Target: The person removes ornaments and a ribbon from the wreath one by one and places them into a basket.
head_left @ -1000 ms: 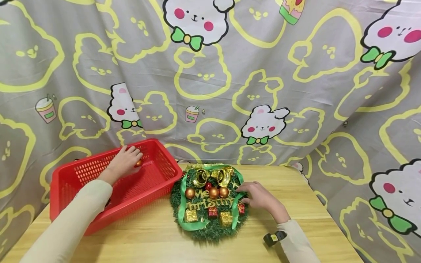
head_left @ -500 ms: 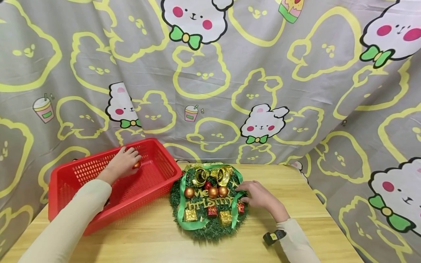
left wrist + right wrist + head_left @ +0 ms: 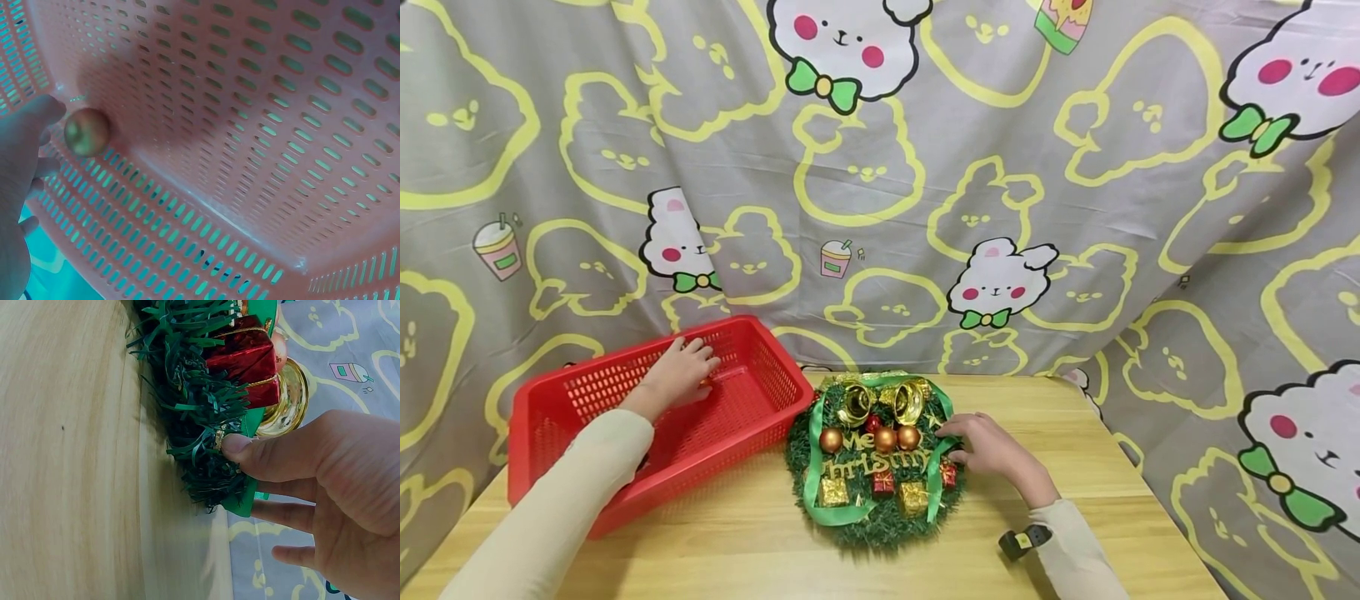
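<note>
My left hand (image 3: 679, 373) is inside the red plastic basket (image 3: 775, 346), fingers spread and relaxed. A copper-coloured bauble (image 3: 87, 132) is in the basket just off the fingertips, with a small gap to the thumb in the left wrist view. The hand mostly hides it from the head view. My right hand (image 3: 992, 450) pinches the right edge of a green Christmas wreath (image 3: 880, 533), the thumb on one side and the fingers behind the green ribbon (image 3: 239, 501). The wreath carries gold bells (image 3: 908, 402), copper baubles (image 3: 885, 439), small gift boxes (image 3: 913, 497) and gold lettering.
Basket and wreath stand side by side on a light wooden table (image 3: 737, 550), the basket's right end close to the wreath. A patterned curtain (image 3: 880, 183) hangs behind the table and along its right side. A black strap (image 3: 1026, 542) is on the right wrist.
The left hand has drawn slightly left in the basket and let go of the copper bauble, which was visible at its fingertips before. The right hand stays at the wreath's edge.
</note>
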The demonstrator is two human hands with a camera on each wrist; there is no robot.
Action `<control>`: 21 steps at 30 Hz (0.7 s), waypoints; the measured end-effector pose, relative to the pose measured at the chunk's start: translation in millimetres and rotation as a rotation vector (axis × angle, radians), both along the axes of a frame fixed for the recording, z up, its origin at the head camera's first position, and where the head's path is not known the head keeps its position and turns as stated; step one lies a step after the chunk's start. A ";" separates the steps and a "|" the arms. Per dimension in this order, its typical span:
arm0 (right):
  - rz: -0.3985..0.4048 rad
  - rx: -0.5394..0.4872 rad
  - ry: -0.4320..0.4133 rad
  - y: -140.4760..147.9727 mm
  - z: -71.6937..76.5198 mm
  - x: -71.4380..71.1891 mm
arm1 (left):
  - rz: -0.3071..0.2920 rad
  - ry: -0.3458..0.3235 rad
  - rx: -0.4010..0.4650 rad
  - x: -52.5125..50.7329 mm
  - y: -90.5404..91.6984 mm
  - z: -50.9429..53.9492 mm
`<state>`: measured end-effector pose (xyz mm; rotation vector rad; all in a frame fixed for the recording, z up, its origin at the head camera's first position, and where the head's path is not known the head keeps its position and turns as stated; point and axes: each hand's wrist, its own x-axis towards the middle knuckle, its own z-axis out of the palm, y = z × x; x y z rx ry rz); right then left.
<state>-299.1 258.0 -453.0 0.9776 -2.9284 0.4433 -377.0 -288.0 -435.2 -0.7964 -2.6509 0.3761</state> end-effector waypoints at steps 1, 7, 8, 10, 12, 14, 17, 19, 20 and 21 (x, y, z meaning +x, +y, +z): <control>0.000 0.000 -0.001 0.0 0.1 -0.1 | 0.000 0.000 0.001 -0.1 0.0 0.1; -0.001 0.001 -0.007 -0.2 0.3 -0.2 | -0.007 0.013 0.015 0.8 0.0 0.7; 0.000 0.002 -0.007 -0.3 0.2 -0.1 | -0.009 0.015 0.018 1.3 0.1 1.2; 0.000 0.004 -0.006 -0.3 0.0 -0.1 | -0.010 0.019 0.023 2.5 0.6 3.0; -0.003 0.006 -0.008 -0.4 0.0 0.1 | -0.011 0.024 0.035 3.8 1.4 5.8; -0.006 0.009 -0.009 -0.6 0.4 0.5 | -0.013 0.028 0.050 4.8 2.4 9.4; -0.013 0.008 -0.014 -1.0 1.6 1.4 | -0.010 0.027 0.076 4.5 4.0 15.5; -0.015 0.006 -0.015 -1.3 2.2 1.9 | -0.009 0.027 0.092 3.2 4.9 19.7; -0.016 0.005 -0.015 -1.3 2.4 2.0 | -0.008 0.028 0.103 2.6 5.6 22.1; -0.015 0.004 -0.016 -1.5 2.6 2.1 | -0.008 0.033 0.114 2.1 6.5 24.9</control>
